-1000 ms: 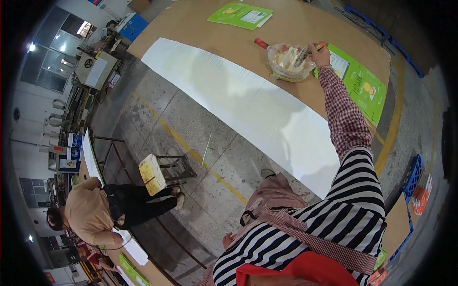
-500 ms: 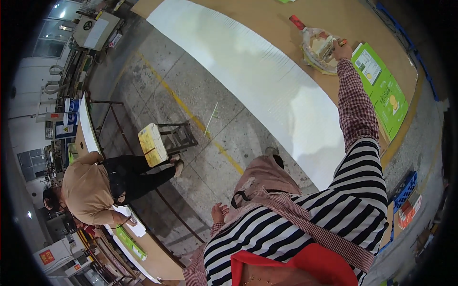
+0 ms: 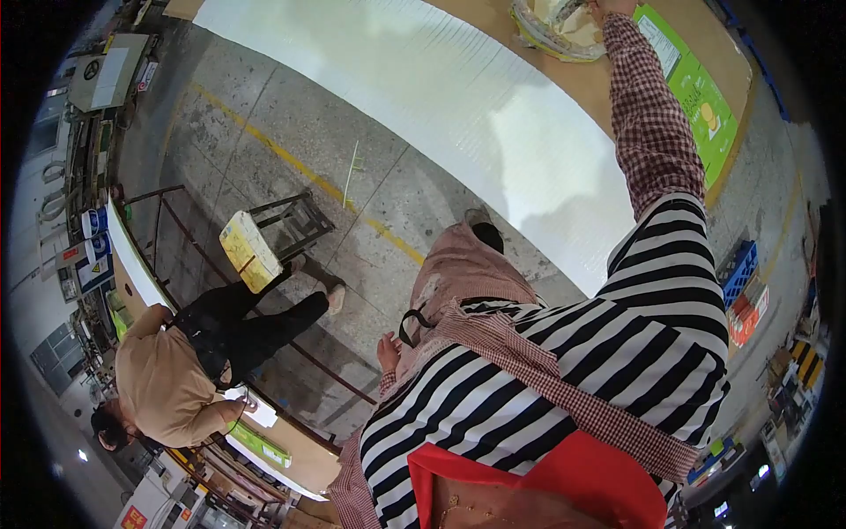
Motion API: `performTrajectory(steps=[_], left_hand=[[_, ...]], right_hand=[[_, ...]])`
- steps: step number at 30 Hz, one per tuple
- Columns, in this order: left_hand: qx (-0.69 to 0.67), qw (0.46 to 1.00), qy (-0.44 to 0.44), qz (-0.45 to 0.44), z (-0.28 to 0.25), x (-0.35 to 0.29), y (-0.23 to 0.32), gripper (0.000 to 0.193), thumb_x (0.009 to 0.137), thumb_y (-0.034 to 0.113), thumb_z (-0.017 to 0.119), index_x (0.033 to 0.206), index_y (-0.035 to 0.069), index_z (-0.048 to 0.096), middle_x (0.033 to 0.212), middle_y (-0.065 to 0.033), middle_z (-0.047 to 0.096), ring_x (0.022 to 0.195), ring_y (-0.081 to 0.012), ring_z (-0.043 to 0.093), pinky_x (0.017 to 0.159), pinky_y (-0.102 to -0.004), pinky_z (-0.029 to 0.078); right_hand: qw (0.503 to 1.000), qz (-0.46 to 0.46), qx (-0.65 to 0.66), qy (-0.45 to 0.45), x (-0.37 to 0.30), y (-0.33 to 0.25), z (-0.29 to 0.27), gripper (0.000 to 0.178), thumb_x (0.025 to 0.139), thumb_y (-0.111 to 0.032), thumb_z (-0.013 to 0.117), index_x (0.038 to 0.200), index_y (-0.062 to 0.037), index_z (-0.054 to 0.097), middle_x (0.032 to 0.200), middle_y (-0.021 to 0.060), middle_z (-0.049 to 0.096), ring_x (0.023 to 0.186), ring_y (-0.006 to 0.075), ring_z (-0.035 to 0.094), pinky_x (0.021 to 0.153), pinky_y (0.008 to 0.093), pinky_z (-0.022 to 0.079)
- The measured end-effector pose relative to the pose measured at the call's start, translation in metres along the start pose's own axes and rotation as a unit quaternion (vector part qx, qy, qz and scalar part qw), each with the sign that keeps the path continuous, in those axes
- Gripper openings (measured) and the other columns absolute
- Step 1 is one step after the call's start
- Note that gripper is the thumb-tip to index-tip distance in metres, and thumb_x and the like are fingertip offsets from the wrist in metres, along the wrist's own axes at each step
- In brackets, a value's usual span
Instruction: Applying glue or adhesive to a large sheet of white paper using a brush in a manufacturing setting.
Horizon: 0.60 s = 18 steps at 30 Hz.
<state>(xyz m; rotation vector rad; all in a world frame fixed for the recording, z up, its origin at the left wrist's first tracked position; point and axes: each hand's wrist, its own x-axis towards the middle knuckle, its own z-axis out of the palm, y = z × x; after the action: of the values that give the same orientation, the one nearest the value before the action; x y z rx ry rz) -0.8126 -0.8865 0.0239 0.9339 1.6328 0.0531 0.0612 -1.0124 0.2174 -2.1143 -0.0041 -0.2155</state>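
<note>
At the top edge, my right hand point(image 3: 614, 7) is closed on the handle of a flat brush point(image 3: 566, 11), partly cut off by the frame. The brush is over a round tub point(image 3: 551, 40) with pale paste smeared on its rim. To the right of my sleeve lies a green printed cardboard sheet point(image 3: 701, 106). A long row of overlapping white sheets point(image 3: 423, 79) runs diagonally along the brown table point(image 3: 586, 88). My left hand point(image 3: 388, 352) hangs low beside my body, fingers apart, holding nothing.
At the left, a person in a tan top point(image 3: 167, 383) bends over another table point(image 3: 304, 450) holding green and white sheets. A stool with a yellowed seat point(image 3: 249, 251) stands on the concrete floor. A blue crate point(image 3: 738, 273) is at the right.
The view has shifted, so the tub and my right hand sit higher, partly out of frame. My right hand keeps hold of the brush at the tub. My left hand stays low.
</note>
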Motion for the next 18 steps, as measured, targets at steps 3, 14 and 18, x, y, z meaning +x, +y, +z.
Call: performTrajectory(steps=[3, 14, 18], left_hand=[[-0.010, 0.999, -0.029, 0.019, 0.009, -0.014, 0.019, 0.044, 0.096, 0.041, 0.039, 0.113, 0.003, 0.053, 0.077, -0.0054, 0.064, 0.063, -0.0121, 0.055, 0.056, -0.0258, 0.045], [0.038, 0.999, -0.001, 0.010, 0.024, -0.034, 0.041, 0.041, 0.095, 0.042, 0.041, 0.110, 0.005, 0.054, 0.079, -0.0077, 0.067, 0.059, -0.0142, 0.059, 0.052, -0.0279, 0.045], [-0.047, 0.999, -0.013, 0.014, 0.029, -0.026, 0.030, 0.041, 0.095, 0.040, 0.042, 0.109, 0.004, 0.053, 0.078, -0.0092, 0.066, 0.057, -0.0140, 0.058, 0.050, -0.0271, 0.045]], right_hand=[[0.996, 0.023, 0.084, 0.006, -0.004, 0.008, 0.003, 0.026, 0.082, -0.018, 0.061, 0.095, 0.0053, 0.059, 0.076, 0.0154, 0.063, 0.070, 0.0229, 0.063, 0.063, 0.0346, 0.050], [0.969, 0.021, 0.246, 0.027, 0.017, 0.035, 0.016, 0.028, 0.078, -0.011, 0.065, 0.095, 0.0109, 0.058, 0.082, 0.0169, 0.066, 0.066, 0.0268, 0.067, 0.053, 0.0312, 0.058], [0.923, -0.030, 0.373, 0.091, 0.017, 0.051, 0.029, 0.019, 0.079, -0.016, 0.063, 0.080, 0.0027, 0.066, 0.071, 0.0137, 0.066, 0.050, 0.0184, 0.062, 0.046, 0.0297, 0.052]])
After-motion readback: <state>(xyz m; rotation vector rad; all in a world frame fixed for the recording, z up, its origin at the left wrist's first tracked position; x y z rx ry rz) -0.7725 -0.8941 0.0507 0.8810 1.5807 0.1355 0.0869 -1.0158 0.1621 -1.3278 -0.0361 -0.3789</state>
